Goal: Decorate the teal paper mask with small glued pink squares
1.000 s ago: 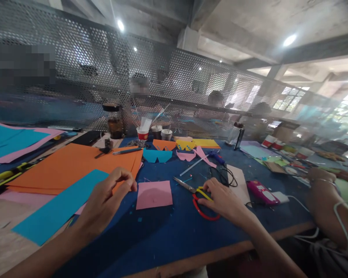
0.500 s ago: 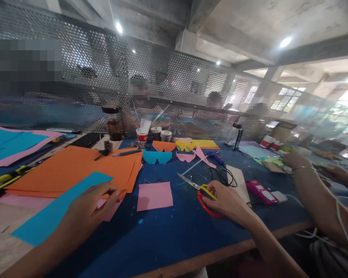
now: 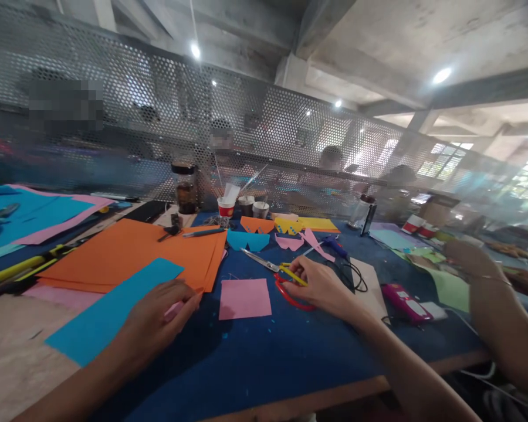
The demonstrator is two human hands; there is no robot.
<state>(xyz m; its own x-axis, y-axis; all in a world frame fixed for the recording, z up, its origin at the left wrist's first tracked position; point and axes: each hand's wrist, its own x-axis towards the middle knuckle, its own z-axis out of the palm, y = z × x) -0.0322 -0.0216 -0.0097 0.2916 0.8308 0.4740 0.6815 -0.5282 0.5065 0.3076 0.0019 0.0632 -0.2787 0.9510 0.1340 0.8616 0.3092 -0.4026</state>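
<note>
My left hand (image 3: 158, 319) lies on the blue table top (image 3: 264, 357), fingers closed on the corner of a pink sheet (image 3: 172, 308) that pokes out from under the orange paper stack (image 3: 132, 253) and the teal strip (image 3: 110, 308). My right hand (image 3: 319, 287) grips the scissors (image 3: 275, 272) by their red and yellow handles, the blades pointing left and away. A small pink square (image 3: 244, 298) lies between the two hands.
Cut paper shapes (image 3: 264, 232), cups (image 3: 225, 206) and a dark jar (image 3: 186, 187) stand before a perforated metal screen (image 3: 264, 140). A black cable (image 3: 356, 275) and a pink device (image 3: 405, 300) lie right of my hand. Another person's arm (image 3: 493, 316) works at the right. Teal and pink sheets (image 3: 30, 214) lie far left.
My left hand dropped from a raised pinch to the pink sheet under the orange stack. My right hand took hold of the scissors and swung them left and away.
</note>
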